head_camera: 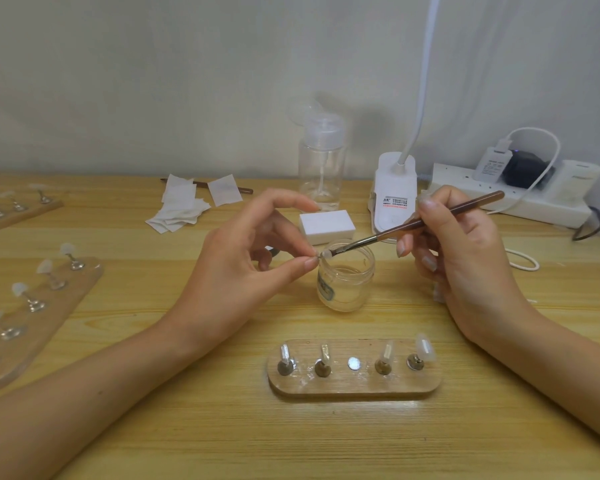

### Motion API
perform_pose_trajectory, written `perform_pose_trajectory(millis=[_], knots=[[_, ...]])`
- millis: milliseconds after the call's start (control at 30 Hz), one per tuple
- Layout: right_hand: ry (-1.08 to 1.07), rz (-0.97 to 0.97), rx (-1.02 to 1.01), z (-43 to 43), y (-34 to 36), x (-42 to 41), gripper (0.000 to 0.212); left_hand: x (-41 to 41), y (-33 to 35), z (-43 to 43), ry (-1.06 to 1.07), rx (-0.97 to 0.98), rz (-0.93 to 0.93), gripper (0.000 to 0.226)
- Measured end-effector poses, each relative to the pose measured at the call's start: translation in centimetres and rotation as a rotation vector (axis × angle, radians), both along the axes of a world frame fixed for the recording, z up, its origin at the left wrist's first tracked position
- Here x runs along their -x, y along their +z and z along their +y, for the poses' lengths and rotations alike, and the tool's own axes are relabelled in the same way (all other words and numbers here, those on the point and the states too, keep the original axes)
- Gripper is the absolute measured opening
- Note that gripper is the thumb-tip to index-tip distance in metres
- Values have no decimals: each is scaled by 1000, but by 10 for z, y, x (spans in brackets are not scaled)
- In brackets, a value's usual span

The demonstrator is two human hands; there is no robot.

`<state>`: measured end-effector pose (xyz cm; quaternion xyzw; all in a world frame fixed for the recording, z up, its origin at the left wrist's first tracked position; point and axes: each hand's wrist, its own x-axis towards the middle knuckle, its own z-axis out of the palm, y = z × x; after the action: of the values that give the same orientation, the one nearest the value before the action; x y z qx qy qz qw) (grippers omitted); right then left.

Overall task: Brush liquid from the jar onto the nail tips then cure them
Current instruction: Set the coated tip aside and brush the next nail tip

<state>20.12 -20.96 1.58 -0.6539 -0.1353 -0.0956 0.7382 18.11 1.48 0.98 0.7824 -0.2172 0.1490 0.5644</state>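
The thumb and a fingertip (309, 263) of the left hand (243, 258) pinch a small clear nail tip (325, 255). The right hand (465, 258) grips a thin brown wooden brush (430, 218), and its hairs touch the nail tip. Both are just above the small round open glass jar (347, 282) in the middle of the light wooden table (222, 427). Near the front edge lies a long wooden holder (354, 386) with four little pegs.

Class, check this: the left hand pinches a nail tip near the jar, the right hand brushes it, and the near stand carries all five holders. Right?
Not quite. The head view shows the stand carrying four holders; its middle spot is bare. The left hand, nail tip, jar, right hand and brush are as stated.
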Motion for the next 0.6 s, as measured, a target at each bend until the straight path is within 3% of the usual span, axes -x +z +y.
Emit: perform_pose_trajectory(millis=[600], knots=[[24,-8,-21,1,1,1,25,-1,-1,1,-4,-6,-5,39]])
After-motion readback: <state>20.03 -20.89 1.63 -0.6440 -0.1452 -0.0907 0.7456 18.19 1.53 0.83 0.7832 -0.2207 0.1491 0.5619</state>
